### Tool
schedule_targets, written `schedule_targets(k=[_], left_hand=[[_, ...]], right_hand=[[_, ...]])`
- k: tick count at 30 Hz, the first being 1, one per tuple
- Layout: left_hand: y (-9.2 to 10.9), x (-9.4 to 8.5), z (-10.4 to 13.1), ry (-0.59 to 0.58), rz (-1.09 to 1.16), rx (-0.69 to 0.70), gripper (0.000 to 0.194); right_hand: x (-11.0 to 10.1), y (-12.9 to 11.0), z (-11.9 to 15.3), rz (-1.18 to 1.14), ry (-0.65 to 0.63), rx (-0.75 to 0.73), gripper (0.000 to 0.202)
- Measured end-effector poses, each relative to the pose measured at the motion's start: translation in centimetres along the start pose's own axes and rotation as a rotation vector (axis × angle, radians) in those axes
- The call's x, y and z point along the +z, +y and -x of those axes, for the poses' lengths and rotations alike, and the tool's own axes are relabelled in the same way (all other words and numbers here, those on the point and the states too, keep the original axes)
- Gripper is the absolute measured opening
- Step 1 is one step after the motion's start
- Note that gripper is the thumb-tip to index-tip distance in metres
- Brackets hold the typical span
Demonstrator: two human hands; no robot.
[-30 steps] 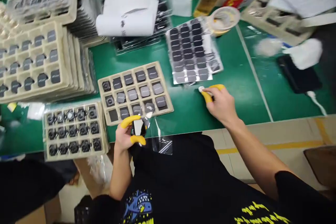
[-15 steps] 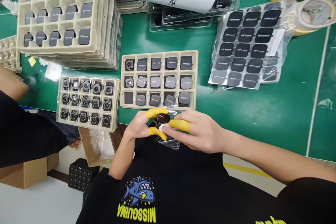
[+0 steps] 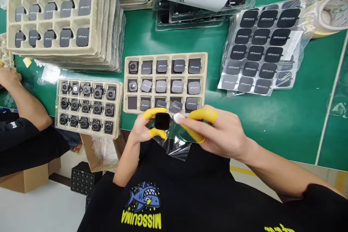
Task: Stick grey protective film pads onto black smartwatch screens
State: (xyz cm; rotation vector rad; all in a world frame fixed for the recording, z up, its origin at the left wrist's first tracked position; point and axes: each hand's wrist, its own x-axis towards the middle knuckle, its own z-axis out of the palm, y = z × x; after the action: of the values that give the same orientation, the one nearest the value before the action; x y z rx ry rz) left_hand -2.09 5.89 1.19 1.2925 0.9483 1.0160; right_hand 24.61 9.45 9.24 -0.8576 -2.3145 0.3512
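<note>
My left hand [image 3: 143, 128], with yellow finger cots, grips a black square smartwatch [image 3: 162, 121] by its edges, dark screen facing up. Just right of it is my right hand [image 3: 217, 130], its fingers curled and two in yellow cots. A small white piece [image 3: 178, 117] sits at a bare fingertip of that hand, apart from the screen; whether it is pinched or worn is hard to tell. Clear plastic film [image 3: 178, 149] hangs below the watch. Beyond my hands lies a beige tray [image 3: 165, 55] holding watches and grey square covers; its front-left compartment holds no watch.
A second tray [image 3: 88, 134] of watches lies at left, below stacked trays [image 3: 94, 40]. Printed sticker sheets [image 3: 252, 69] and a tape roll [image 3: 333, 12] are at right. Another person's arm [image 3: 29, 101] reaches in from the left. A cardboard box [image 3: 89, 152] stands below the table edge.
My right hand has lifted away from the watch toward the right, carrying the white piece off the screen. The watch has shifted slightly left. The other person's arm has swung further onto the table.
</note>
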Motion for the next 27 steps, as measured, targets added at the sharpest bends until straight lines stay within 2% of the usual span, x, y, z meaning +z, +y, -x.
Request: schedule_targets(k=[4,6,8,10,14,17,19,21,25,27], left_hand=[[1.1,-0.6,-1.0,-0.082,-0.079,0.097,0.08],[1.5,-0.8,-1.5,-0.131,-0.124,0.155,0.072],[1.5,-0.9,-1.7,-0.151,-0.157,0.183,0.072],[1.3,-1.0,-1.5,-0.118,-0.165,0.166,0.077],[0.7,-1.3,-0.5,0.069,-0.062,0.111,0.084],[0.7,-2.1,0.0,0.124,0.01,0.083,0.081],[0.9,-2.5,0.0,0.108,-0.015,0.091,0.083],[1.1,-2.6,-0.3,0.066,-0.071,0.1,0.084],[1.1,-2.1,-0.7,-0.076,-0.11,0.103,0.08],[0.8,-1.7,-0.4,-0.064,-0.065,0.079,0.084]], right_hand=[[0.1,-1.0,-1.1,-0.047,-0.086,-0.174,0.031],[0.8,-1.1,-1.8,-0.032,-0.059,-0.222,0.027],[1.5,-0.9,-2.5,-0.015,-0.008,-0.232,0.026],[2.1,-0.3,-2.9,0.031,0.034,-0.214,0.026],[2.0,0.9,-2.9,0.133,0.054,-0.104,0.024],[1.4,0.8,-2.4,0.05,0.064,-0.022,0.022],[1.3,0.2,-2.4,-0.037,0.047,-0.028,0.028],[1.5,-0.5,-2.9,-0.09,0.018,-0.098,0.031],[3.1,-1.0,-4.4,-0.106,0.014,-0.261,0.03],[3.9,-0.7,-4.9,-0.065,0.038,-0.282,0.031]])
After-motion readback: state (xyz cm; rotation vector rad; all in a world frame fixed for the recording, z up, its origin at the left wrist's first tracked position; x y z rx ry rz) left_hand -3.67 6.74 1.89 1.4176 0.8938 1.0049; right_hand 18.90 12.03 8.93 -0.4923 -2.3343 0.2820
